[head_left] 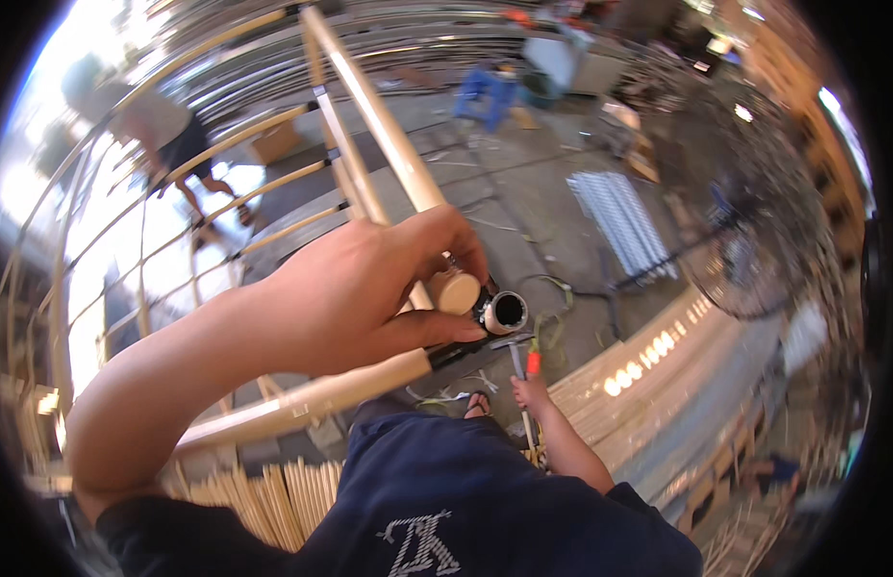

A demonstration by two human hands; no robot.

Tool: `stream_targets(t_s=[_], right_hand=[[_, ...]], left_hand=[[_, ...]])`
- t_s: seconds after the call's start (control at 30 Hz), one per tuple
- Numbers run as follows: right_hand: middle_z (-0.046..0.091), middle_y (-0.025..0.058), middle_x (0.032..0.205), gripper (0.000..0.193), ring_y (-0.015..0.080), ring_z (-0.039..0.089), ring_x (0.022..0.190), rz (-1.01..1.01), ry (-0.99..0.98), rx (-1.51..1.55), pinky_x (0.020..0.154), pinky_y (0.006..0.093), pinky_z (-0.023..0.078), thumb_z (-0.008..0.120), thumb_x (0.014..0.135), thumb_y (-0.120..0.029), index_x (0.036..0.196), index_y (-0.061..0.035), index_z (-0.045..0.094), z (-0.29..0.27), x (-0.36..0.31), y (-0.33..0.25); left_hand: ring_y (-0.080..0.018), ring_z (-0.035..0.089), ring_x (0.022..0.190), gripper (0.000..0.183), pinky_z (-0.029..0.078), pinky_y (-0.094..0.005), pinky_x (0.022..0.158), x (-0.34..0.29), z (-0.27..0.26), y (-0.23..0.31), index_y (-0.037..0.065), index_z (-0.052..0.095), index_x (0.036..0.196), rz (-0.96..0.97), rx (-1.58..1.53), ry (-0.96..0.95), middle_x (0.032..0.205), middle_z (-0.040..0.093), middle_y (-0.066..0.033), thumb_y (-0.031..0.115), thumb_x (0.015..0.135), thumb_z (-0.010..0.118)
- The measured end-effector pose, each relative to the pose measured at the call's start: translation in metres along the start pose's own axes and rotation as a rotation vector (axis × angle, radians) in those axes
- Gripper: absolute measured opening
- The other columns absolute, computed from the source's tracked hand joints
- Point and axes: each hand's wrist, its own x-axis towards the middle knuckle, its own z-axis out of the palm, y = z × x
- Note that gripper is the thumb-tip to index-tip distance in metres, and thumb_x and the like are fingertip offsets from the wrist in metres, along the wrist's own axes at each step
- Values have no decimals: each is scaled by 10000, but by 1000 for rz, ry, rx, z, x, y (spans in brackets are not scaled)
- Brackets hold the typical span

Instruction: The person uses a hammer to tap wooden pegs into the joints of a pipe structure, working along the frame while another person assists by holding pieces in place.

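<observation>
My left hand (360,284) is large in the middle of the view. Its thumb and fingers close round the end of a tan pipe (393,144), whose round cap (456,292) shows between them. Beside that cap, close to my thumb tip, is an open pipe end (507,312) with a dark hollow. Lower and to the right, my right hand (530,392) grips a hammer (516,361) by its pale handle, with the head just below the open pipe end. A small orange-red piece (534,363) shows by that hand; its kind is unclear.
A frame of tan pipes (283,173) with black joints spreads to the left. Another person (167,135) bends beyond it. Silvery tubes (622,221), a fan (749,264) and a blue stool (485,99) stand or lie around. Long tan pipes (648,365) lie at right; short sticks (273,495) lower left.
</observation>
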Motion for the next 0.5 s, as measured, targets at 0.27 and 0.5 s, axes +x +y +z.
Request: stream_targets(t_s=[0.27, 0.5], right_hand=[[412, -43, 630, 204, 71, 363, 446, 105, -309, -178, 389, 262, 264, 635, 1000, -223, 901, -142, 476, -47, 32, -27], [363, -54, 609, 261, 50, 320, 415, -44, -348, -80, 358, 244, 232, 624, 1002, -208, 881, -166, 397, -47, 60, -98]], left_hand=[[-46, 468, 631, 413, 377, -221, 552, 2, 60, 28, 69, 785, 1063, -232, 90, 457, 1036, 646, -17, 128, 685, 942], [-117, 577, 609, 397, 451, -275, 559, 7, 97, 42, 64, 763, 1103, -183, 296, 803, 882, 713, -54, 207, 757, 896]])
